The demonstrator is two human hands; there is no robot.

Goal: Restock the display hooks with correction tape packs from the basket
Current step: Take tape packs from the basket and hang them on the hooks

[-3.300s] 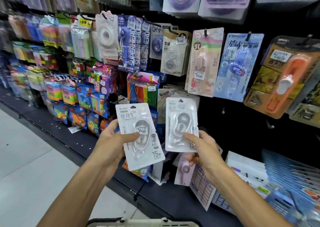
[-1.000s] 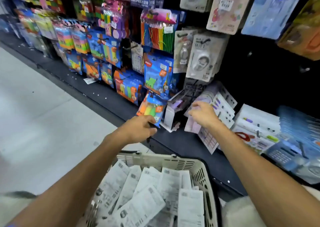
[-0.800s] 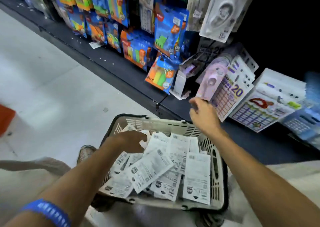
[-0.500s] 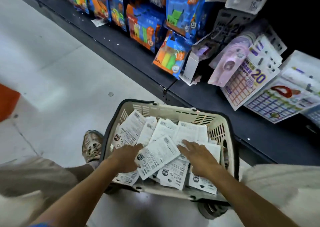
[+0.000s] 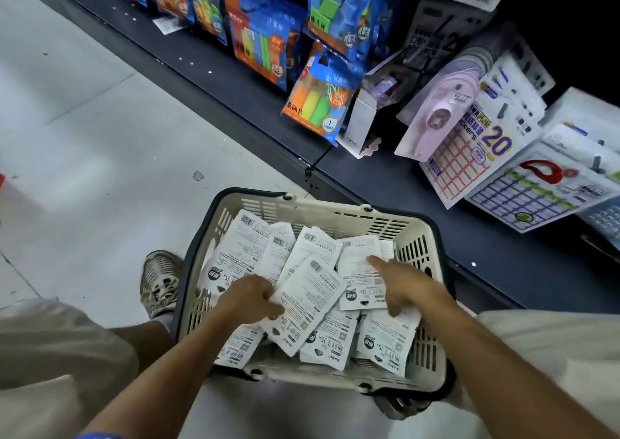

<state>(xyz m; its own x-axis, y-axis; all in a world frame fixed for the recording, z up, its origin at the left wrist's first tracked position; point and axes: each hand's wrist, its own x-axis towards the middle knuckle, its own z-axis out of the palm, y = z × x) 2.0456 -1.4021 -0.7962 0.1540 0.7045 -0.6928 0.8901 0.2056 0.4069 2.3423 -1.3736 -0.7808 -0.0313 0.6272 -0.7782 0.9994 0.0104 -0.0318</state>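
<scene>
While both hands reach into the slatted cream plastic basket [image 5: 339, 215] | left hand [image 5: 250, 296] fingers curl onto a flat white correction tape pack [image 5: 310, 304] | right hand [image 5: 401, 286] fingers spread flat, pressing glossy printed packs [image 5: 360, 270] | basket stands on the floor [image 5: 84, 143].

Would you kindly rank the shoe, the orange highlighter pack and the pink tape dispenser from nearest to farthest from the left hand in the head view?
1. Shoe: on the floor just left of the left hand, beside the basket.
2. Orange highlighter pack: on the shelf, up beyond the basket.
3. Pink tape dispenser: farther right on the shelf.
</scene>
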